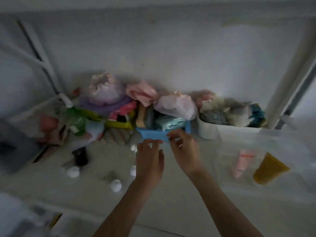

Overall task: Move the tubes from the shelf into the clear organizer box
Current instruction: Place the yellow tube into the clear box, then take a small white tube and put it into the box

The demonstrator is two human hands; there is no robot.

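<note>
Both hands reached toward the blue basket (153,134) at twelve o'clock: left hand (149,161) loosely spread, right hand (185,149) curled, grip unclear through blur.

bare forearms, no sleeves, hands (166,154) ringless

Two hands (149,161), two tubes (242,163) in box, one blue basket (153,135)

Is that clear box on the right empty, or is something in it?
Not empty. A pink tube and a yellow tube lie inside the clear box.
</note>
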